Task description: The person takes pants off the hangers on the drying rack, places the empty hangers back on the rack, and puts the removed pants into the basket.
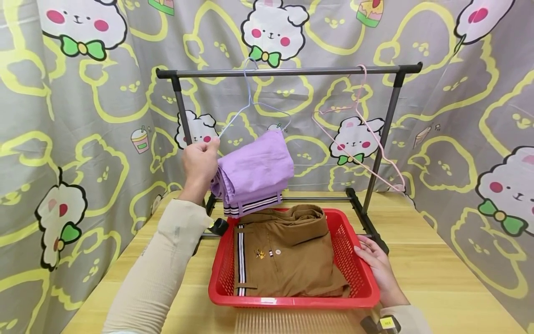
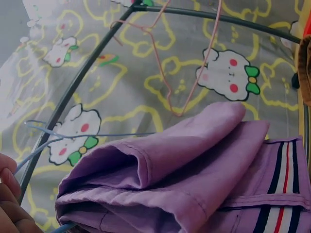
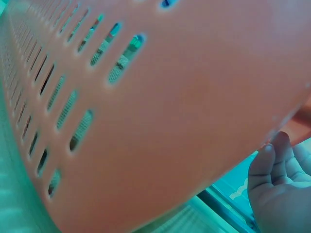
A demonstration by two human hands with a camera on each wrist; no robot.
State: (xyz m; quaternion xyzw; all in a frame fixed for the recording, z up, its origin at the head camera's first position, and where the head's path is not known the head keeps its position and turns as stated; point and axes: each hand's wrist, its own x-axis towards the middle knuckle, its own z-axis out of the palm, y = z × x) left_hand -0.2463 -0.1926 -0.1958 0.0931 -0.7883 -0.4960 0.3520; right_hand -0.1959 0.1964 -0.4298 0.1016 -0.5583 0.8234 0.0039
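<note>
step: probably settling the purple trousers [image 1: 258,167] on the blue hanger [image 1: 235,118], or taking them off; cannot tell which
next move: likely calls for steadying the wire against the fabric's weight
trousers on hanger: one pair, folded, above the far left of the red basket [image 1: 300,302]
brown trousers [image 1: 292,264]: one pair visible, folded inside the basket
hangers: two, both on one rack [image 1: 300,72] behind the basket; pink hanger [image 1: 391,162] bare
left hand [image 1: 200,160]: pinching the blue wire
right hand [image 1: 377,262]: clamped on the basket's right rim

Grey-and-yellow patterned curtain [image 1: 167,51] on three sides, printed white rabbits [image 1: 273,35]; pale wood-grain tabletop [image 1: 434,278] below
</note>
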